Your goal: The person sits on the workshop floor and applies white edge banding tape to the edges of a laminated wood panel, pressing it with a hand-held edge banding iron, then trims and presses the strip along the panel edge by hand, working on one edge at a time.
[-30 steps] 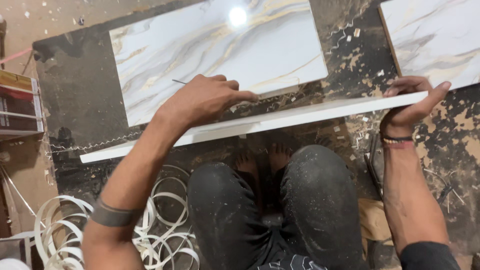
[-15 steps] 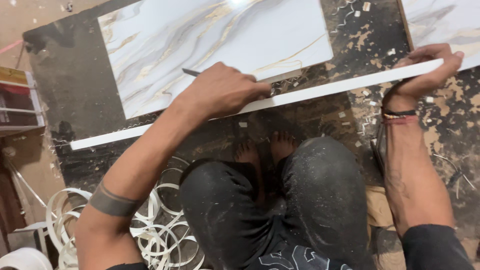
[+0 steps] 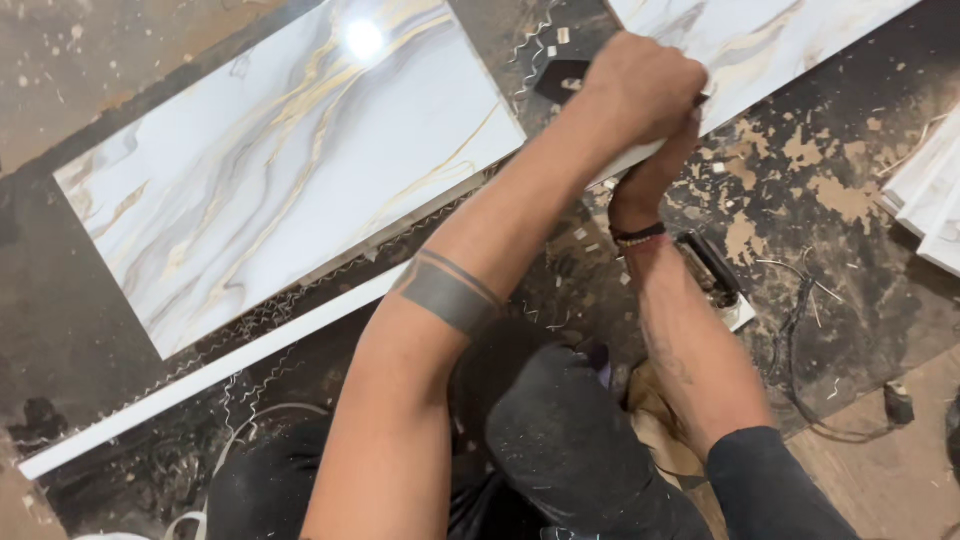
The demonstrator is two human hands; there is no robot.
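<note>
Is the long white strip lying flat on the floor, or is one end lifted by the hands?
Cannot tell. The white strip runs along the dark floor beside the marble-patterned panel, but the left hand and right hand hide its far end.

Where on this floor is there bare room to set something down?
Free: the dark floor between the right hand and the stacked white panels; also the tan floor above the marbled panel. Crowded: by the knee, with shavings, white strip and cable.

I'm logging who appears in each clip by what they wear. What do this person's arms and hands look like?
Both hands are bare, no gloves. The left forearm carries a dark band tattoo, one broad stripe with a thin line above it. The right wrist wears a black band and a reddish thread bracelet. A dark sleeve covers the right upper arm.
</note>
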